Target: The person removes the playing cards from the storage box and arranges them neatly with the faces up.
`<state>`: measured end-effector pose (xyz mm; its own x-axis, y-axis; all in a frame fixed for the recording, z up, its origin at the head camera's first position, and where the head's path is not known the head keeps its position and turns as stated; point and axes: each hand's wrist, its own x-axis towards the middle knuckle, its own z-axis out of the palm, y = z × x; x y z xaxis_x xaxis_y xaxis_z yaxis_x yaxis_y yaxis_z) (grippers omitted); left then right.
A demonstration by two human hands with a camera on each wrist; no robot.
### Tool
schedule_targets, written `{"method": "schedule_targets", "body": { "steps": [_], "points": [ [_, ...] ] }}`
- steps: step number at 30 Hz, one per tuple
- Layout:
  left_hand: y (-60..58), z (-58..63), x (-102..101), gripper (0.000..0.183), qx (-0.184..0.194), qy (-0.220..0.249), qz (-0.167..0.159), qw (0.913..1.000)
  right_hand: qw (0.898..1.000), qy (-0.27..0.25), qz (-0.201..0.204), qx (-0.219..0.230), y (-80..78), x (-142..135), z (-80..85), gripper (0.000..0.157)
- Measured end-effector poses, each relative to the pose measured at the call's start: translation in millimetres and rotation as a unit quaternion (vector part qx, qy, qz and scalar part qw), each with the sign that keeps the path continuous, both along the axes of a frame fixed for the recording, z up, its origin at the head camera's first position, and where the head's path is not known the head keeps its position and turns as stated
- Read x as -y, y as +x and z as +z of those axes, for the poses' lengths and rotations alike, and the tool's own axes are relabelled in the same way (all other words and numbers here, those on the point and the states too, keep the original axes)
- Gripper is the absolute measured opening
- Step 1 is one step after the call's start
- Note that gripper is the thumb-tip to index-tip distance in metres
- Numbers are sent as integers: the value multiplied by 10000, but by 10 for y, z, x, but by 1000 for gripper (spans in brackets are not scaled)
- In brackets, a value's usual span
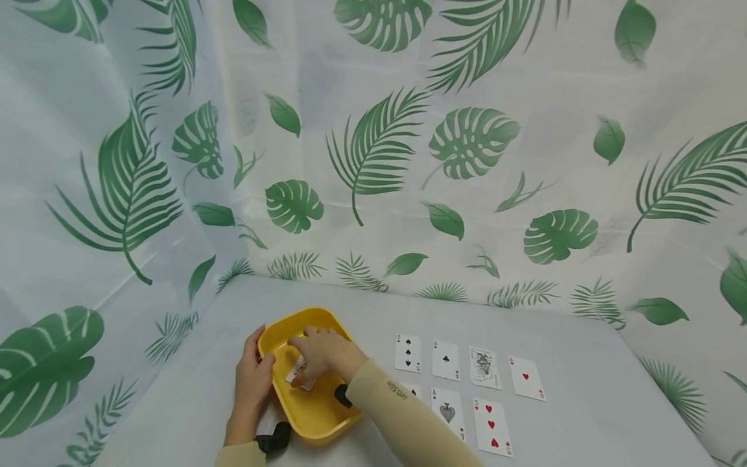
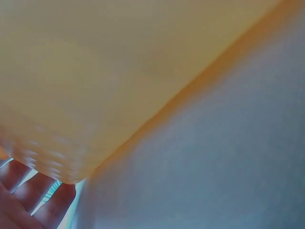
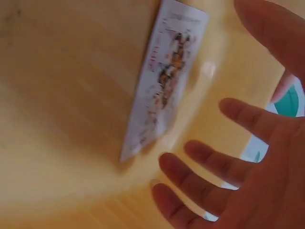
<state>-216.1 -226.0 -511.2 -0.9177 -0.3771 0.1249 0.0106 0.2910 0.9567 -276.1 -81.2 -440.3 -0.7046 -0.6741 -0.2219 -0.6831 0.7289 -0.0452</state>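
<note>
A yellow plastic tray stands on the table at the left of the cards. My left hand grips its left rim, thumb over the edge and fingers against the outer wall. Inside the tray is a joker playing card with a coloured figure and red lettering; the right hand partly covers it in the head view. My right hand reaches into the tray over this card. Its fingers are spread and relaxed in the right wrist view, with a gap between them and the card.
Right of the tray, face-up cards lie in two rows: a spade card, ace of clubs, grey joker and ace of hearts behind; ace of spades and three of hearts in front. My right sleeve hides another.
</note>
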Motion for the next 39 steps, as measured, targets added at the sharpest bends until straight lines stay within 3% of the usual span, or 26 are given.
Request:
{"method": "schedule_targets", "body": {
  "steps": [11,16,23,39],
  "points": [
    [-13,-13,8,63,58,207,-115,9997,9988,329,-361,-65,23,21,-136,95],
    [1,-4,4,63,107,173,-94,9997,9979,318,-565,74,47,24,-149,93],
    [2,11,-1,63,106,215,-116,9996,9978,209,-539,313,8,-25,-109,84],
    [6,15,4,61,111,97,-105,9998,9916,-72,-1120,636,-61,-11,-139,90]
  ]
}}
